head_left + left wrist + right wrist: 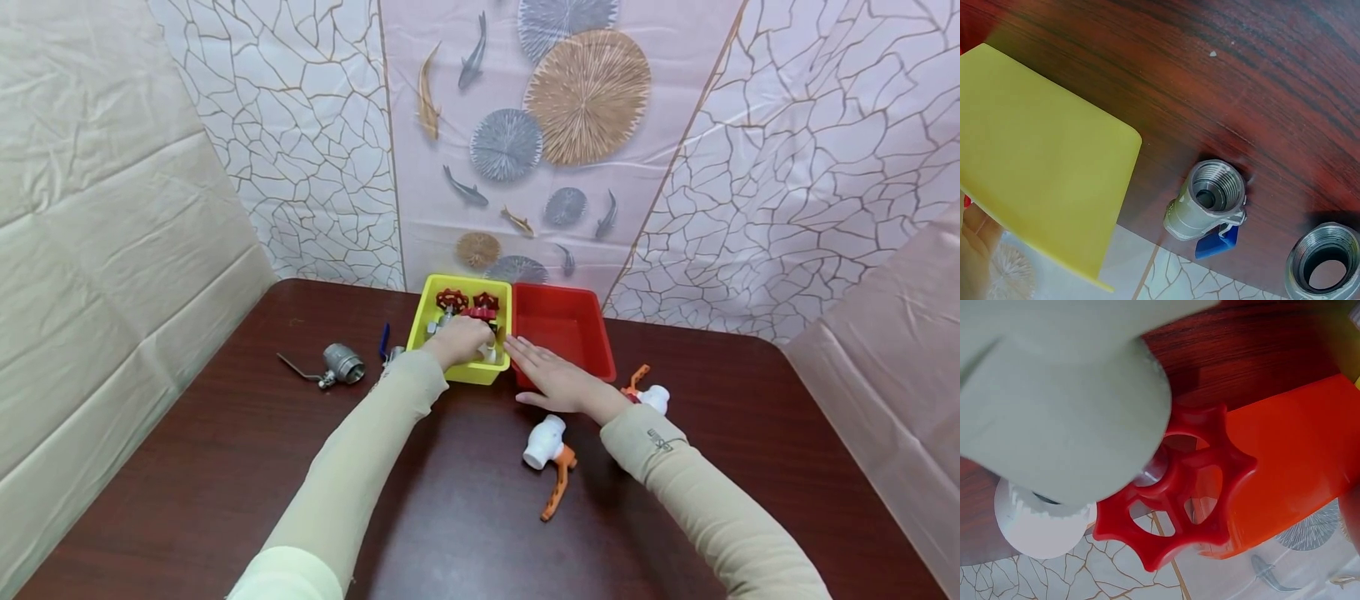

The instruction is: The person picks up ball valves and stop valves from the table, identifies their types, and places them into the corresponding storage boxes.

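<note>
My left hand (463, 340) reaches down into the yellow bin (422, 321), fingers pointing at the valves inside; its fingertips are mostly hidden. Valves with red handwheels (452, 300) lie in that bin, and a white piece (489, 353) shows beside the fingers. In the left wrist view only part of the left hand (972, 262) appears behind the yellow wall. My right hand (553, 379) is held with fingers extended over the near left side of the red bin (606, 342), holding nothing visible. A white valve with an orange handle (545, 442) lies below it.
Left of the yellow bin are a steel ball valve with a lever (343, 363) and a blue-handled steel valve (1204, 206). Another white valve (655, 398) lies by the right wrist, near a red handwheel (1179, 494). Patterned cloth (322, 125) hangs behind the table.
</note>
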